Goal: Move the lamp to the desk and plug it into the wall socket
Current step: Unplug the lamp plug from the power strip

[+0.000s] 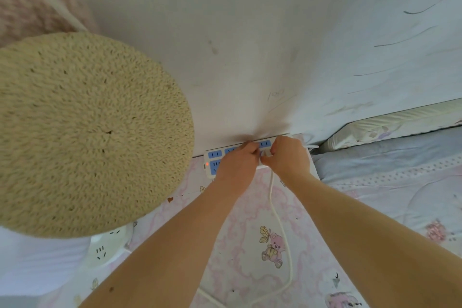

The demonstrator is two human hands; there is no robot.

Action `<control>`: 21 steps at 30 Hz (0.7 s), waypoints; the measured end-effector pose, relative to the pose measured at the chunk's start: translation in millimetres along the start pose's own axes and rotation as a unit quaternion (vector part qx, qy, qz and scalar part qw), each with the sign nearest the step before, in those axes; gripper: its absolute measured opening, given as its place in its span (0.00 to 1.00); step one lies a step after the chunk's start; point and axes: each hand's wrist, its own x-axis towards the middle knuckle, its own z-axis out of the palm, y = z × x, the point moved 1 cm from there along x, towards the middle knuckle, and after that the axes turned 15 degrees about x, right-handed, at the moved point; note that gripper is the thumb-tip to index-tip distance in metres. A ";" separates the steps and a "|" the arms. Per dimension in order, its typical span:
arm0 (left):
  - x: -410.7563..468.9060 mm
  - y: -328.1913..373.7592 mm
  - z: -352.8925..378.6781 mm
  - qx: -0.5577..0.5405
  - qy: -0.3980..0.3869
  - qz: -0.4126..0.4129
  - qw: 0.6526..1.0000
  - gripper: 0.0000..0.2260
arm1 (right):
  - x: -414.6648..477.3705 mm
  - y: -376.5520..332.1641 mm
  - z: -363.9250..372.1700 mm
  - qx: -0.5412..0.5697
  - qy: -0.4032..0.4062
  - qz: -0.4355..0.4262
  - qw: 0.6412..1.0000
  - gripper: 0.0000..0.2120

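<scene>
The lamp's round woven straw shade (85, 132) fills the left side, seen from above. A white power strip with blue sockets (215, 157) lies on the desk against the wall, its red light on. My left hand (237, 165) rests on the strip, holding it down. My right hand (287, 157) pinches a white plug (265, 153) at one of the strip's sockets. The white cord (280, 222) runs from the plug toward me across the desk. The prongs are hidden.
The desk (250, 245) is covered with a pink bear-print cloth. A white round socket unit (105, 245) sits under the shade. A bed with a grey and floral quilt (400, 182) adjoins on the right. The white wall (250, 45) stands directly behind.
</scene>
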 end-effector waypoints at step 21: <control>2.3 -5.6 -2.0 0.026 -0.019 0.047 0.998 0.18 | -2.7 -5.5 3.3 0.068 0.031 0.072 0.995 0.06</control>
